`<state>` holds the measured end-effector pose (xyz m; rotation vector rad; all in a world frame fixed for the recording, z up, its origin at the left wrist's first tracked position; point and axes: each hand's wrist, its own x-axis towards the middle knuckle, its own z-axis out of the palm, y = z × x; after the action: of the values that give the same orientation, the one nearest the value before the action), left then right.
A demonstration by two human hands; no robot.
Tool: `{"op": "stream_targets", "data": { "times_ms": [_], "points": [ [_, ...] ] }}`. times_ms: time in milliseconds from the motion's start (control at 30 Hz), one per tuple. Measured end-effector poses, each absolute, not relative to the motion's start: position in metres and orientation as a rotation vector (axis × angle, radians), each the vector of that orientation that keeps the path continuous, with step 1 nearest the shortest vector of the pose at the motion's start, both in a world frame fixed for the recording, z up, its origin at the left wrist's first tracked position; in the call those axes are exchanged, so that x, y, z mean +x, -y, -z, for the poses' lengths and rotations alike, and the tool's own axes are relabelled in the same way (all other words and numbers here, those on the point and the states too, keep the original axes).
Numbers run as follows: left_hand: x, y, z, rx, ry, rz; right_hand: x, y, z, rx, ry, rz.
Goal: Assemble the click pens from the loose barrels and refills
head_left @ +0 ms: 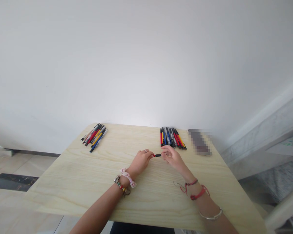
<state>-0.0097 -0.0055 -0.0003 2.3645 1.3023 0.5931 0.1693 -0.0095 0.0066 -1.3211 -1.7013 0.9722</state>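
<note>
Between my hands, low over the middle of the table, lies a red and black pen (158,155), held level. The fingertips of my left hand (144,160) pinch its red end. On the black end, the fingers of my right hand (170,156) close from the other side and hide its tip. Just beyond my right hand is a row of pens (171,137) in red, blue, yellow and clear with black parts. Another heap of similar pens (95,136) rests at the far left of the table.
The pale wooden table (127,201) stands against a white wall (136,65). At its far right corner lies a flat dark object (199,142), blurred by pixelation. A marble-patterned panel (273,126) runs along the right side.
</note>
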Motion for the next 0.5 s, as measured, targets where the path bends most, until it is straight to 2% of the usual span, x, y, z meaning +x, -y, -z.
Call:
{"op": "stream_targets", "data": {
  "times_ms": [100,267,400,500],
  "points": [
    [-0.0099,0.0063,0.0013,2.383,-1.291,-0.582,0.1692,0.0099,-0.0059,-1.393,1.703,-1.001],
    [-0.01,0.0067,0.0018,2.349,-1.31,-0.563,0.1698,0.0103,-0.0059,-1.276,1.706,-0.818],
    [-0.0098,0.0078,0.0024,2.361,-1.317,-0.604,0.1707,0.0103,-0.005,-1.383,1.727,-0.951],
    [-0.0102,0.0077,0.0037,2.353,-1.292,-0.607,0.1702,0.0106,-0.0067,-1.309,1.743,-0.901]
  ]
}}
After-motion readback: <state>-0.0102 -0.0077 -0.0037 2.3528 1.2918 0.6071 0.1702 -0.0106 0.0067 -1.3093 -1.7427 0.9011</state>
